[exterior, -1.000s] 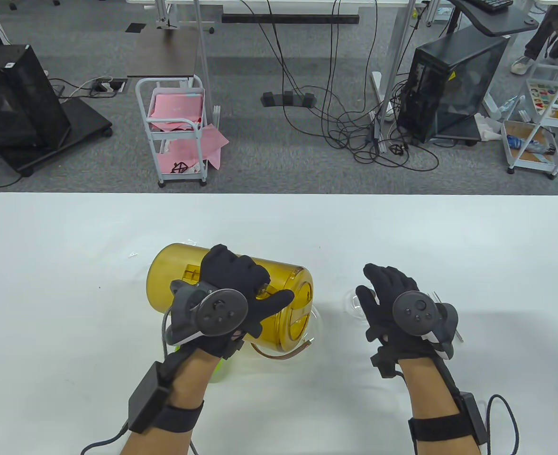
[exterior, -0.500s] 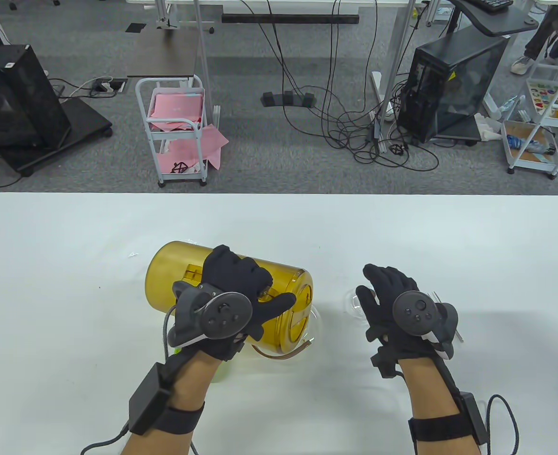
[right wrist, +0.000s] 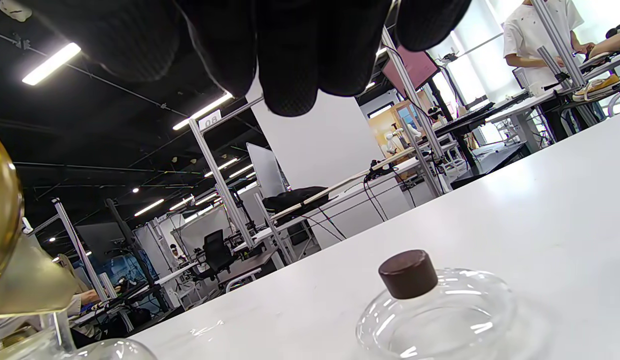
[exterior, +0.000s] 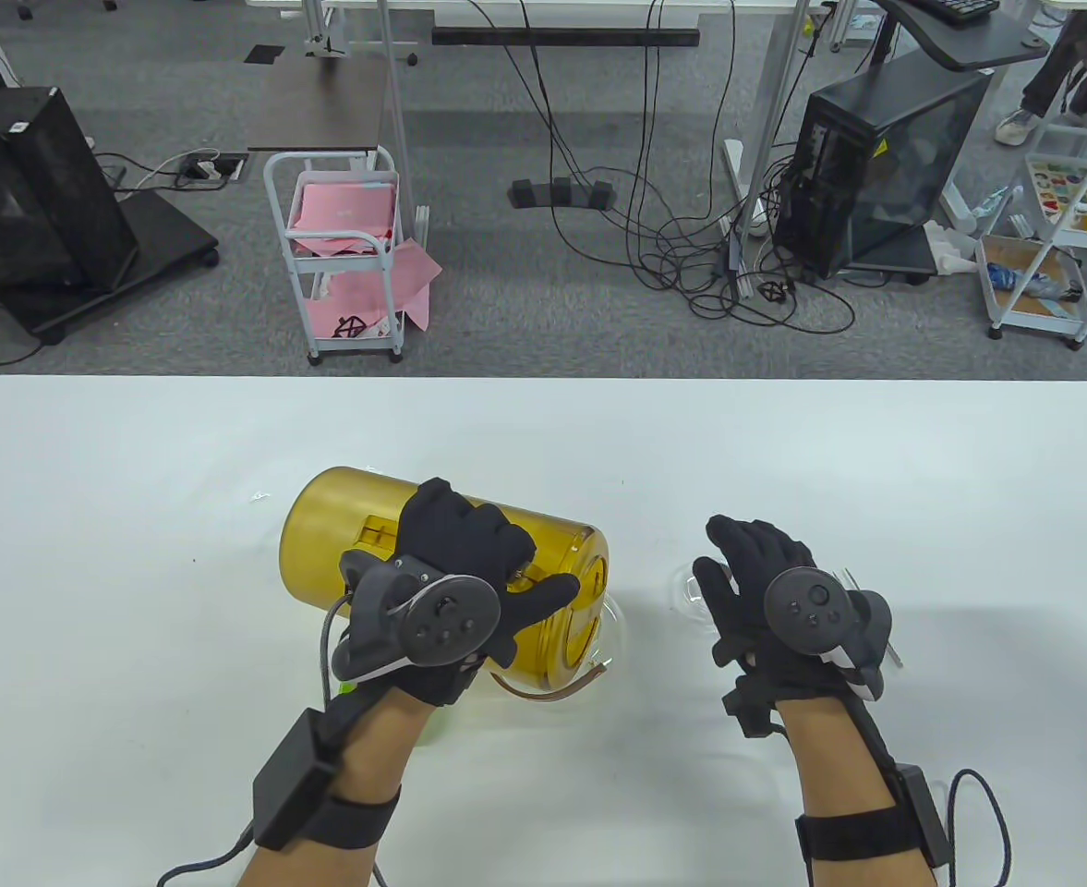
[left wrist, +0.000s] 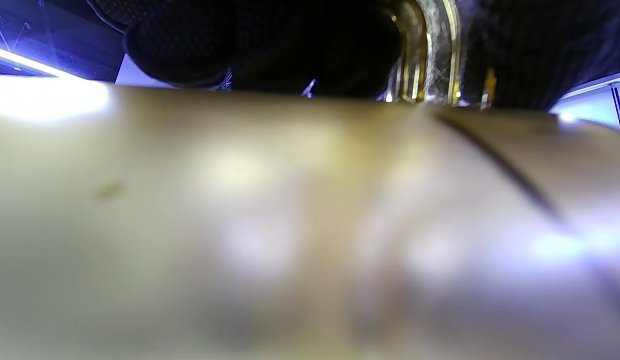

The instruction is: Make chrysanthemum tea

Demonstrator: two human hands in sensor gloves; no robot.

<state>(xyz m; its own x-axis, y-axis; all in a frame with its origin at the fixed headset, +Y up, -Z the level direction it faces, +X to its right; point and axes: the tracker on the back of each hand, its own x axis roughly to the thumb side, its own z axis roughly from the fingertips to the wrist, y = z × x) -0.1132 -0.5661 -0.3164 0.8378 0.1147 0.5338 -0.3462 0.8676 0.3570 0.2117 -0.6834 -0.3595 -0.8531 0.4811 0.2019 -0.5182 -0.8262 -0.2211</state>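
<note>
Under right wrist view, brown-knobbed glass lid (right wrist: 435, 305), hidden overhead by right hand (exterior: 765, 601)

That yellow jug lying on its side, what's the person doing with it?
The left hand grips the yellow jug by its handle and tips it on its side, mouth over a glass teapot, apparently pouring. No stream of water is visible. The right hand hangs open above a glass lid with a brown knob, which lies on the white table, and holds nothing.
</note>
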